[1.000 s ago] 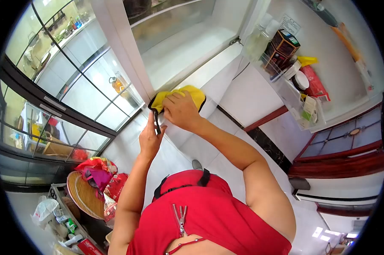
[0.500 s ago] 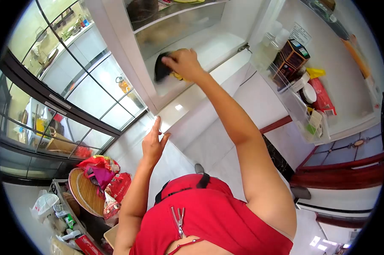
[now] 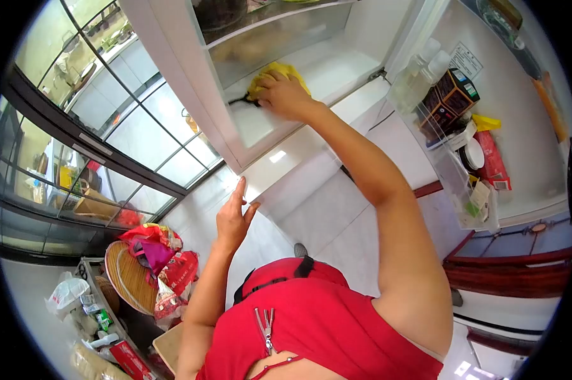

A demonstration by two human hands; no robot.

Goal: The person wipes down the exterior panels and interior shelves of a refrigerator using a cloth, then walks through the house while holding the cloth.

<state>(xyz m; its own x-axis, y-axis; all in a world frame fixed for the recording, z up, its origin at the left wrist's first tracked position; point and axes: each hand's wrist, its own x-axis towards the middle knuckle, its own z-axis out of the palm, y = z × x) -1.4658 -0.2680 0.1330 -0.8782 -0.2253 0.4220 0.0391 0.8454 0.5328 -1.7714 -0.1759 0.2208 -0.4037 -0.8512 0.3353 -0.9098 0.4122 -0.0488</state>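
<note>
Inside the open refrigerator, my right hand is on a yellow cloth with a dark part showing at its left. My fingers are curled over the cloth on the white bottom surface, under the lowest clear panel. Lower down, my left hand holds nothing, with its index finger pointing up and its thumb apart. Its fingertip is close to the refrigerator's lower front corner; whether it touches, I cannot tell.
The refrigerator door stands open at right, its bin holding bottles, dark boxes, a jar and packets. A black-framed glass partition runs along the left. Below it are a round woven basket, red bags and a cluttered shelf.
My right hand has turned the cloth so its yellow side shows more and the dark part less. The view has shifted slightly; my left hand keeps nearly the same pose.
</note>
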